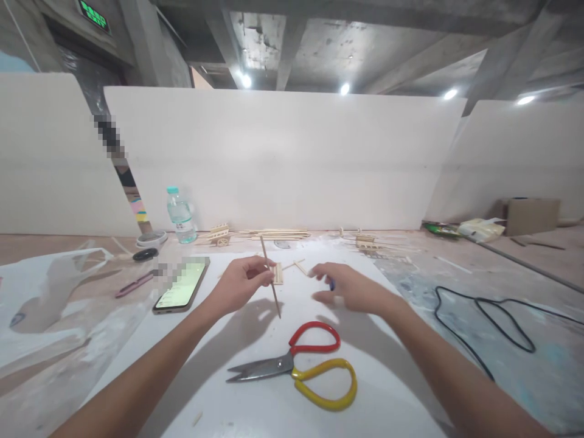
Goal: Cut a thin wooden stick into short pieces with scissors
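The left hand (244, 281) pinches a stick (275, 299) above the white paper (255, 413); the right hand (349, 286) has its fingers parted, nothing showing between the tips. A small slatted panel (279, 275) looks joined, but the thin sticks (300, 266) beside it seem loose and unjoined

The scissors (285, 365) had one red and one yellow handle with grey blades, the thin wooden stick (276, 301) was brown, the sheet (255, 404) was plain white, the water bottle (179, 214) was clear with a turquoise cap, the cable (529, 350) was black, and the lit sign (94, 14) was green.
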{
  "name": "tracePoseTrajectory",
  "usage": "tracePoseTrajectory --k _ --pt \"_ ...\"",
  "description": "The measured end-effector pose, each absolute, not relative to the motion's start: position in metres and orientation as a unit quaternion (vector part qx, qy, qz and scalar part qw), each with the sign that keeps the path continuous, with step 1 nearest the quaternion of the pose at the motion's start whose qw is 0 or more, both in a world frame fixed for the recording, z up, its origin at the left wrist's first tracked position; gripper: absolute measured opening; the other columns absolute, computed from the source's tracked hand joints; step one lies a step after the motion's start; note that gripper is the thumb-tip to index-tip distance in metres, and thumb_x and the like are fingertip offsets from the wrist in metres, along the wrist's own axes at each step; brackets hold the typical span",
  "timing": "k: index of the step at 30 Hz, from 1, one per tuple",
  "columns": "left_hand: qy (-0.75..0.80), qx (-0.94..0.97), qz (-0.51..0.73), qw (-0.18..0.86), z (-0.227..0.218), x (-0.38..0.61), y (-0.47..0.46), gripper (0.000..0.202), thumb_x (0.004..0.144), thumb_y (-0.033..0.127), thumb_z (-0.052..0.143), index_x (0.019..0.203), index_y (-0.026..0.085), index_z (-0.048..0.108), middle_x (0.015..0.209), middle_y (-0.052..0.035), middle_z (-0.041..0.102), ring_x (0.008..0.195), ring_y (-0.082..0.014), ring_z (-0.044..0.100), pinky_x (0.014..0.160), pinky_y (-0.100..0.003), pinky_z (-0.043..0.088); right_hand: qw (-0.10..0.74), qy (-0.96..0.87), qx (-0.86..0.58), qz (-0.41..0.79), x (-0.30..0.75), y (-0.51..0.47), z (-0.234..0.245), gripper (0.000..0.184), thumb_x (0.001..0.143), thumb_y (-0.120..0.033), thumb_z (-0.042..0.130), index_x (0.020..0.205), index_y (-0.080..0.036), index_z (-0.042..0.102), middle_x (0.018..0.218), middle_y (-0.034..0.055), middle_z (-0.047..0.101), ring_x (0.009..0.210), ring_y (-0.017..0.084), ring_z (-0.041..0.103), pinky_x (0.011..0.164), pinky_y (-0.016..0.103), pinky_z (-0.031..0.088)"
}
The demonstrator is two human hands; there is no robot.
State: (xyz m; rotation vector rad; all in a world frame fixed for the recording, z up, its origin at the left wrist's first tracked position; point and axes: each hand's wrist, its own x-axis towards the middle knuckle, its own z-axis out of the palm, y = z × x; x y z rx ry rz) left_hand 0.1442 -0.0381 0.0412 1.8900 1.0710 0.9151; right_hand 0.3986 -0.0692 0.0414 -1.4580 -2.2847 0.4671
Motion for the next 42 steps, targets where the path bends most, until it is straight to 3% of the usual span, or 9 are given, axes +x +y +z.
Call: tracePoseTrajectory --k 5,8,11,15,19,22,28,34,42 --pt "0.404 0.756 0.364 0.365 0.046 0.148 -0.044 0.019 0.078 0.033 0.056 0.092 0.020 0.059 0.078 -0.0029 0.067 0.070 -0.0179 0.065 0.065 -0.029 0.050 0.086 -0.744 -0.647 0.143 0.477 -0.073 0.026 0.056 0.066 -0.038 0.068 0.119 -0.024 0.055 0.106 0.0123 0.063 0.091 0.028 0.060 0.073 0.034 0.046" --pt "0.418 0.762 0.362 0.338 0.052 0.145 -0.045 0.015 0.078 0.033 0.056 0.084 0.021 0.060 0.083 -0.0030 0.067 0.070 -0.0181 0.066 0.064 -0.029 0.051 0.068 -0.750 -0.646 0.123 0.493 -0.075 0.009 0.042 0.072 -0.039 0.061 0.111 -0.024 0.059 0.099 0.0100 0.064 0.088 0.026 0.060 0.075 0.034 0.045" --pt "0.433 0.751 0.374 0.329 0.054 0.141 -0.043 0.014 0.079 0.033 0.055 0.080 0.020 0.061 0.084 -0.0023 0.067 0.073 -0.0182 0.066 0.069 -0.029 0.052 0.078 -0.763 -0.637 0.082 0.502 -0.071 -0.002 0.026 0.079 -0.034 0.051 0.098 -0.022 0.064 0.093 0.0086 0.065 0.085 0.025 0.060 0.076 0.033 0.044" --pt "0.434 0.745 0.374 0.342 0.053 0.136 -0.040 0.019 0.081 0.035 0.052 0.082 0.019 0.062 0.080 -0.0030 0.067 0.075 -0.0182 0.066 0.072 -0.030 0.053 0.089 -0.747 -0.658 0.027 0.513 -0.060 -0.004 0.030 0.077 -0.031 0.054 0.102 -0.018 0.065 0.094 0.0114 0.065 0.087 0.026 0.059 0.077 0.035 0.043" --pt "0.444 0.745 0.376 0.325 0.051 0.138 -0.041 0.019 0.080 0.034 0.053 0.090 0.020 0.061 0.079 -0.0023 0.067 0.069 -0.0168 0.066 0.067 -0.028 0.052 0.173 -0.744 -0.645 -0.025 0.488 -0.054 0.009 0.029 0.081 -0.034 0.051 0.100 -0.018 0.065 0.096 0.0115 0.066 0.087 0.025 0.059 0.078 0.034 0.043" --pt "0.443 0.747 0.381 0.318 0.050 0.139 -0.041 0.017 0.081 0.033 0.053 0.090 0.021 0.059 0.076 -0.0013 0.065 0.067 -0.0160 0.065 0.064 -0.027 0.050 0.193 -0.758 -0.623 0.018 0.448 -0.043 0.020 0.022 0.083 -0.031 0.049 0.081 -0.019 0.067 0.085 0.0078 0.068 0.080 0.023 0.060 0.074 0.033 0.043" --pt "0.428 0.757 0.382 0.313 0.043 0.139 -0.041 0.015 0.083 0.034 0.049 0.087 0.021 0.057 0.072 -0.0001 0.062 0.066 -0.0150 0.064 0.064 -0.026 0.050 0.185 -0.752 -0.629 0.064 0.393 0.010 0.016 0.016 0.078 -0.030 0.058 0.080 -0.020 0.070 0.081 0.0061 0.071 0.074 0.018 0.062 0.068 0.026 0.043" --pt "0.414 0.758 0.400 0.306 0.041 0.142 -0.046 0.016 0.084 0.033 0.047 0.087 0.021 0.057 0.074 -0.0011 0.063 0.066 -0.0146 0.062 0.065 -0.027 0.050 0.171 -0.709 -0.681 0.071 0.369 0.042 -0.008 0.023 0.066 -0.038 0.068 0.078 -0.018 0.070 0.084 0.0099 0.070 0.081 0.024 0.062 0.067 0.029 0.043" --pt "0.405 0.764 0.396 0.308 0.041 0.142 -0.047 0.016 0.085 0.032 0.047 0.088 0.020 0.057 0.077 -0.0020 0.063 0.068 -0.0149 0.062 0.065 -0.027 0.050 0.215 -0.690 -0.677 0.139 0.358 0.043 -0.005 0.012 0.063 -0.024 0.064 0.070 -0.015 0.067 0.081 0.0125 0.068 0.080 0.024 0.060 0.066 0.029 0.042"
